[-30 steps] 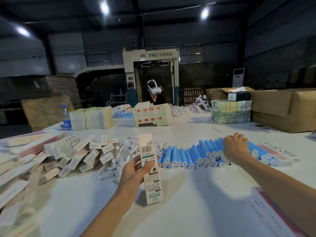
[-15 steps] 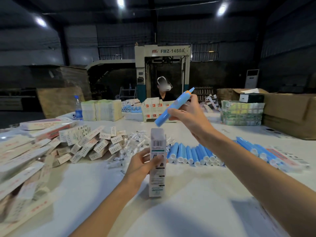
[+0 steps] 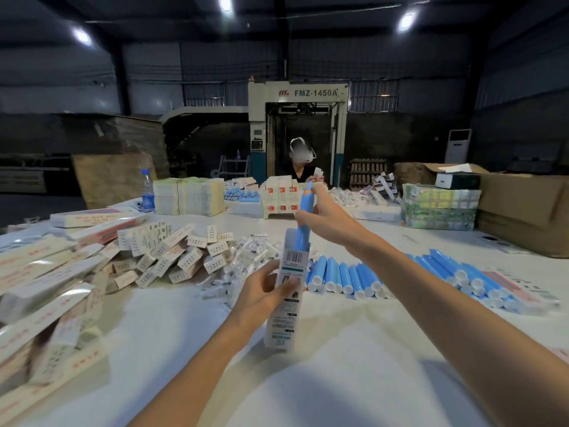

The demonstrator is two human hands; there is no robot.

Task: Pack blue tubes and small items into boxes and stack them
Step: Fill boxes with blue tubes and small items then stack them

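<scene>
Head view: one person's two bare arms reached over the white bench (image 3: 338,374). The left hand (image 3: 261,292) gripped one tall narrow box (image 3: 288,303), fingers curled round it and thumb on the front face. The box stood upright, its base on the bench and its top flap open. The right hand (image 3: 321,218) pinched one blue tube (image 3: 303,215) near its upper end, fingers clenched on it. The tube was near vertical, its lower end inside the box mouth.

A loose row of blue tubes (image 3: 345,277) lay on the bench just right of the box, about nine, caps toward the camera. A second batch of tubes (image 3: 455,271) lay further right, overlapped, count unclear. A pile of small white cartons (image 3: 172,251) sat left of the box, too many to count. Clear-wrapped small items (image 3: 251,248) were heaped between the cartons and the box. Long flat boxes (image 3: 40,272) were stacked at far left.

One water bottle (image 3: 147,191) and one second person (image 3: 300,169) were at the far bench edge. One large brown carton (image 3: 523,208) sat far right.
</scene>
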